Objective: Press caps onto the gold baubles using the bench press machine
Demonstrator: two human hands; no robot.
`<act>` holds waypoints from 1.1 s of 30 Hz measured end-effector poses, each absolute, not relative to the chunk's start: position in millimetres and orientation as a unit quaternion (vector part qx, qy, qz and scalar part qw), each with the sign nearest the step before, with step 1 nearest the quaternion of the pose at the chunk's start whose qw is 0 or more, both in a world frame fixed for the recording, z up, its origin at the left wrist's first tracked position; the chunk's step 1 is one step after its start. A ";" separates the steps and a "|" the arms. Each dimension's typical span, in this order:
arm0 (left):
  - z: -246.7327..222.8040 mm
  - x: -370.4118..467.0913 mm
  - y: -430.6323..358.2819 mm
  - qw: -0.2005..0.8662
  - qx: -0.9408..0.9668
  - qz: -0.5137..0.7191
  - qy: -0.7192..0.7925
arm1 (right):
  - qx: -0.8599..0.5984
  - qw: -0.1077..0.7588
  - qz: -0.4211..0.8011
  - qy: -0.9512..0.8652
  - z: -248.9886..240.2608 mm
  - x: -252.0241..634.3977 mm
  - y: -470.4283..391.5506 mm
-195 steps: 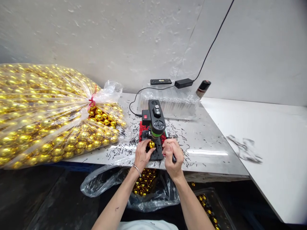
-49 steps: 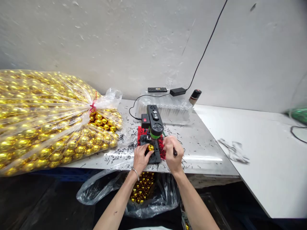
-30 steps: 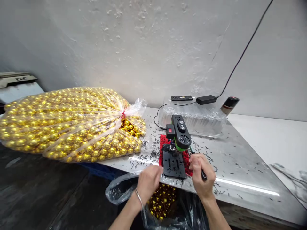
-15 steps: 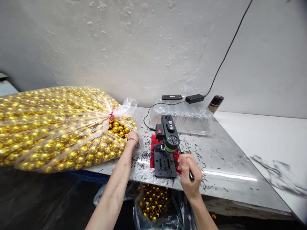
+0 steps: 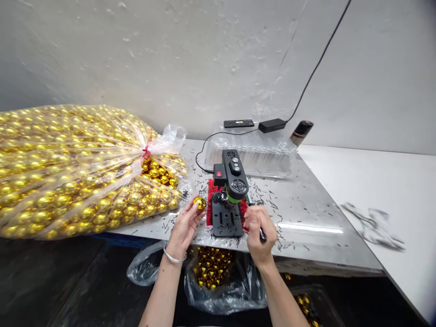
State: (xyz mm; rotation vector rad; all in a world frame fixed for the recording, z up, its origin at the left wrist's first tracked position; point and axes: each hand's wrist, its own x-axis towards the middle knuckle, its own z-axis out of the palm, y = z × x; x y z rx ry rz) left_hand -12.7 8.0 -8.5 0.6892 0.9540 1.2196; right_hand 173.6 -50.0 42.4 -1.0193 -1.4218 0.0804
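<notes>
The large clear bag of gold balls (image 5: 68,177) runs out of view at the left edge; the near edge of the surface (image 5: 306,195) covers part of the open plastic bag (image 5: 221,302) below it, where more gold balls show; a clear container (image 5: 332,309) at the lower right lies in shadow, partly behind the right forearm, and little beyond a few gold balls can be made out in it; the right hand (image 5: 261,231) covers most of the lever (image 5: 262,235), leaving its dark end and a short length of rod in sight; that hand is curled into a fist around the grip, knuckles up; the left hand (image 5: 186,227), with a bangle (image 5: 173,257) at its wrist, reaches forward with its palm turned inward and pinches a ball (image 5: 199,203) between thumb and fingertips; the ball is round, glossy and gold with dark reflections, its lower part hidden by the fingers; it is just left of the red mat (image 5: 210,213), apart from the black plate (image 5: 227,222) of the press (image 5: 234,175)
</notes>
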 end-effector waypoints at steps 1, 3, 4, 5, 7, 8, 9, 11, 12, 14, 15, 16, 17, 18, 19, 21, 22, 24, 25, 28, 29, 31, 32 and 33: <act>-12.4 -5.9 4.1 0.666 0.310 0.526 0.428 | -0.449 0.638 0.032 -0.625 42.5 173.9 -50.3; -22.7 8.3 1.2 0.652 0.343 0.505 0.450 | -0.453 0.632 0.027 -0.629 42.7 174.6 -50.7; -28.8 15.4 1.4 0.634 0.368 0.497 0.463 | -0.455 0.628 0.026 -0.631 42.8 175.0 -50.9; -35.1 22.1 2.1 0.611 0.399 0.490 0.476 | -0.458 0.625 0.027 -0.632 42.9 175.3 -51.1; -47.2 33.4 4.0 0.548 0.470 0.479 0.500 | -0.458 0.624 0.029 -0.632 42.9 175.7 -51.5; -52.4 37.8 4.9 0.510 0.503 0.474 0.512 | -0.457 0.625 0.030 -0.632 42.8 175.7 -51.7; -56.7 41.3 5.7 0.469 0.533 0.468 0.526 | -0.456 0.626 0.032 -0.631 42.7 175.6 -52.0; -62.5 45.7 6.9 0.385 0.586 0.453 0.550 | -0.458 0.627 0.035 -0.629 42.3 175.3 -52.6; -63.8 46.7 7.4 0.349 0.609 0.446 0.556 | -0.460 0.626 0.037 -0.629 42.2 175.2 -52.9; -64.1 47.3 7.7 0.301 0.650 0.430 0.550 | -0.464 0.622 0.038 -0.629 42.0 175.0 -53.5; -63.4 47.1 7.6 0.287 0.668 0.422 0.541 | -0.466 0.619 0.037 -0.631 42.1 175.0 -53.6; -62.4 46.7 7.1 0.276 0.684 0.417 0.531 | -0.467 0.616 0.036 -0.633 42.2 175.0 -53.7; -61.4 46.3 6.5 0.267 0.698 0.413 0.521 | -0.467 0.614 0.035 -0.635 42.3 175.0 -53.7; -60.4 46.0 5.6 0.260 0.709 0.412 0.510 | -0.466 0.613 0.033 -0.637 42.4 175.1 -53.7; -59.6 46.0 4.7 0.254 0.718 0.413 0.499 | -0.465 0.613 0.031 -0.638 42.6 175.1 -53.6; -59.1 46.9 3.2 0.250 0.729 0.418 0.481 | -0.460 0.615 0.026 -0.640 42.7 174.9 -53.6; -59.3 47.8 2.8 0.250 0.731 0.421 0.476 | -0.459 0.616 0.024 -0.640 42.7 174.8 -53.7; -60.5 49.8 3.2 0.255 0.728 0.423 0.476 | -0.459 0.616 0.021 -0.640 42.2 174.6 -54.1; -61.3 50.7 3.8 0.258 0.726 0.423 0.478 | -0.460 0.617 0.021 -0.639 41.8 174.5 -54.3; -63.7 51.4 6.7 0.271 0.725 0.416 0.476 | -0.464 0.615 0.026 -0.637 38.4 174.6 -55.1; -64.3 51.1 7.6 0.274 0.726 0.416 0.475 | -0.465 0.614 0.026 -0.637 36.4 174.9 -55.1; -65.0 50.2 8.7 0.276 0.726 0.417 0.472 | -0.464 0.612 0.025 -0.640 30.7 176.0 -54.6; -65.2 49.8 8.9 0.276 0.725 0.420 0.471 | -0.459 0.612 0.022 -0.644 27.0 176.9 -53.9; -65.4 49.5 9.0 0.276 0.724 0.422 0.470 | -0.453 0.612 0.018 -0.648 22.8 177.8 -53.0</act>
